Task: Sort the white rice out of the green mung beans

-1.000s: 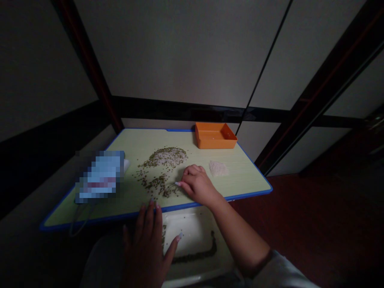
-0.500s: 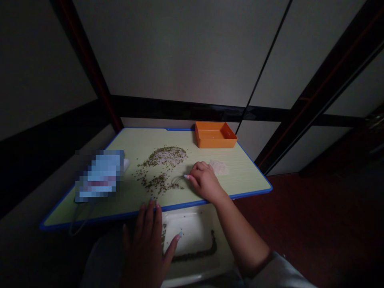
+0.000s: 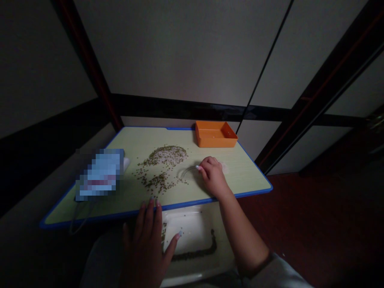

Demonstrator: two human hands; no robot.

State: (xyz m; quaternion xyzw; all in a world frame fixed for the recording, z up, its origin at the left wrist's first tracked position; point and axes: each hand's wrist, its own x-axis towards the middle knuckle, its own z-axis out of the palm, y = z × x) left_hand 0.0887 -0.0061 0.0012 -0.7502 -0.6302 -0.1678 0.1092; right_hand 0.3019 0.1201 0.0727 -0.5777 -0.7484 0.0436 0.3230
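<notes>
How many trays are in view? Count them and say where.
2. The orange tray sits at the far edge of the board; the white tray lies below its near edge, beside the left hand. Others may be hidden.

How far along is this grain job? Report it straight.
Done: a band of dark grains lies in the white tray, and a small pale pile sits on the board. In hand: the right hand rests curled beside that pile; the left hand lies open at the board's near edge. Left: the mixed heap of dark and pale grains and its scatter.
</notes>
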